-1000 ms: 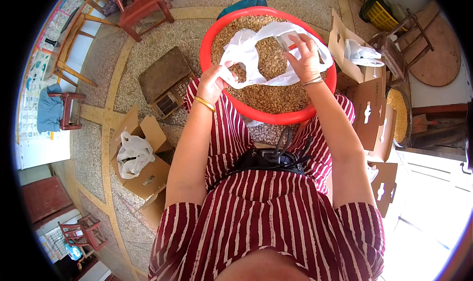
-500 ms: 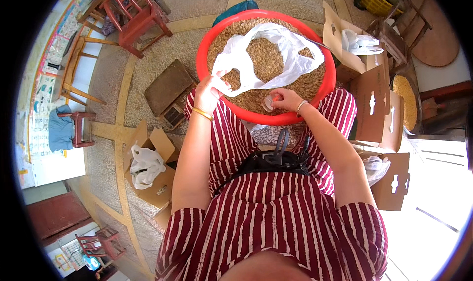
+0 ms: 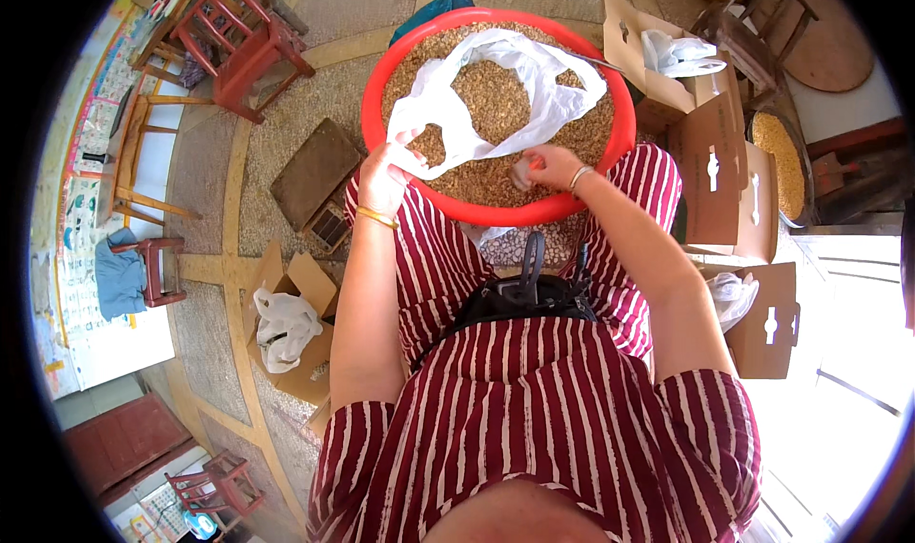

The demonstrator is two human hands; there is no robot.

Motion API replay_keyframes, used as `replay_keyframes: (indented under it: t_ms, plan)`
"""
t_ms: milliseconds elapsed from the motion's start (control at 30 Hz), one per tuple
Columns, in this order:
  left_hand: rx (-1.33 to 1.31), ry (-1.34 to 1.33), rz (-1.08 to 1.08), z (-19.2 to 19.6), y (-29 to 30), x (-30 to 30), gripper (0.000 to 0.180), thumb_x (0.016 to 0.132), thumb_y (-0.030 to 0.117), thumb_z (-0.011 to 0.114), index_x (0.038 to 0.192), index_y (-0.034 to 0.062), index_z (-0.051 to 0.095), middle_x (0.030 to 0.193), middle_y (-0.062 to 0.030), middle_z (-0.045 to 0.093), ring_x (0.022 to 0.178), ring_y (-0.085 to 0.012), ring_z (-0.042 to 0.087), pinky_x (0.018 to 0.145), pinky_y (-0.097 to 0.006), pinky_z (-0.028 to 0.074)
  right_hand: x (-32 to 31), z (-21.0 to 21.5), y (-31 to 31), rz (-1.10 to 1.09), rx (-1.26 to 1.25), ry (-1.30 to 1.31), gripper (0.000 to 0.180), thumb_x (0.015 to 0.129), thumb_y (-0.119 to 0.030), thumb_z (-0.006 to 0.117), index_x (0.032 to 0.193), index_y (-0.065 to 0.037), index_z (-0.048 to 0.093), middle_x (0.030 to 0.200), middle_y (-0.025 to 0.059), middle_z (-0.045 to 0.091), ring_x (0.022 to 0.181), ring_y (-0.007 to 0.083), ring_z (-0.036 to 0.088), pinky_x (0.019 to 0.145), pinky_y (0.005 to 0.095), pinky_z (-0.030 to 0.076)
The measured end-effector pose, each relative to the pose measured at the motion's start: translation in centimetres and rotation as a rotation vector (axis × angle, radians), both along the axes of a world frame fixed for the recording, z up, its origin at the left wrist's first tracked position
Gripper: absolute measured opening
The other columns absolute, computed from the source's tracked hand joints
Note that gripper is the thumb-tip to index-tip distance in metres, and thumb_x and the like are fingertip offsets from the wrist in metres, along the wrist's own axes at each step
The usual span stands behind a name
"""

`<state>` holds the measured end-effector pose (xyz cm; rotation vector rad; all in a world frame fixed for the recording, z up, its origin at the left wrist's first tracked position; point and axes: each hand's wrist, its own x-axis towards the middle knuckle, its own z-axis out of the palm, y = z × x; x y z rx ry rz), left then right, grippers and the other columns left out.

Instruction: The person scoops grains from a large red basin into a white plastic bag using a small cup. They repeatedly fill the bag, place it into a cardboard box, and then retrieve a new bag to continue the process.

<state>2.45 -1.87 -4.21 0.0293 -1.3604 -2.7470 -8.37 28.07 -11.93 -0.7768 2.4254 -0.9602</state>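
A large red basin (image 3: 374, 114) between my knees holds tan grain or seed-like bits (image 3: 586, 133). Over it a white plastic bag (image 3: 558, 105) is spread, its mouth wide, with more of the bits (image 3: 491, 93) showing inside the ring. At the basin's near left rim, my left hand (image 3: 386, 173) pinches the near left part of the bag. My right hand (image 3: 556, 169) is closed on a small whitish cup-like thing (image 3: 519, 173), low over the bits by the near rim. Its exact kind is unclear, and my fingers cover part of it.
Open cardboard boxes with white bags stand right (image 3: 705, 167), lower right (image 3: 777, 324) and left (image 3: 310, 372). A dark wooden box (image 3: 315, 173) lies left of the basin. Beyond the right boxes is a round container of yellow grain (image 3: 777, 167). A red chair (image 3: 238, 62) stands far left.
The view has shifted slightly, so the basin sits higher and further left. My right hand has tilted the small cup-like thing. The left hand keeps its hold on the bag.
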Motion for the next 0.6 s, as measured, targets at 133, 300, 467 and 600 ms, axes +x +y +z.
replay_keyframes:
  t_ms: [133, 300, 467, 600]
  plan:
    - [0.027, -0.012, 0.007, 0.2, 0.1, -0.2, 0.042, 0.084, 0.027, 0.054, 0.109, -0.006, 0.053, 0.117, -0.0215, 0.052, 0.079, -0.0235, 0.06, 0.07, -0.037, 0.051, -3.1, 0.7, 1.6, -0.063, 0.346, 0.122, 0.038, 0.072, -0.03, 0.06, 0.103, -0.007, 0.059, 0.094, 0.0161, 0.062, 0.09, 0.0292, 0.059, 0.08, 0.0355, 0.047]
    - [0.05, -0.017, 0.026, 0.6, 0.4, -0.2, 0.039, 0.083, 0.025, 0.055, 0.106, -0.0062, 0.055, 0.114, -0.0212, 0.054, 0.076, -0.0241, 0.061, 0.068, -0.037, 0.052, -3.1, -0.3, 1.5, -0.327, 0.473, 0.255, 0.033, 0.073, -0.019, 0.058, 0.105, -0.009, 0.059, 0.102, 0.0175, 0.057, 0.101, 0.0276, 0.054, 0.085, 0.037, 0.045]
    - [0.024, -0.013, 0.009, 0.7, 0.1, -0.1, 0.038, 0.084, 0.025, 0.054, 0.106, -0.006, 0.056, 0.114, -0.0197, 0.054, 0.078, -0.0232, 0.061, 0.069, -0.035, 0.052, -1.8, -1.6, 0.5, -0.134, 0.386, 0.208, 0.04, 0.068, -0.02, 0.061, 0.106, -0.007, 0.059, 0.098, 0.0169, 0.058, 0.097, 0.0285, 0.055, 0.084, 0.0373, 0.045]
    - [0.044, -0.01, 0.017, 0.5, 0.2, -0.5, 0.038, 0.084, 0.026, 0.054, 0.106, -0.0056, 0.056, 0.115, -0.0191, 0.054, 0.077, -0.0231, 0.061, 0.068, -0.035, 0.051, -2.9, -2.6, 1.8, -0.209, 0.157, -0.03, 0.045, 0.066, -0.023, 0.063, 0.106, -0.004, 0.058, 0.089, 0.0142, 0.061, 0.084, 0.025, 0.061, 0.075, 0.0335, 0.049]
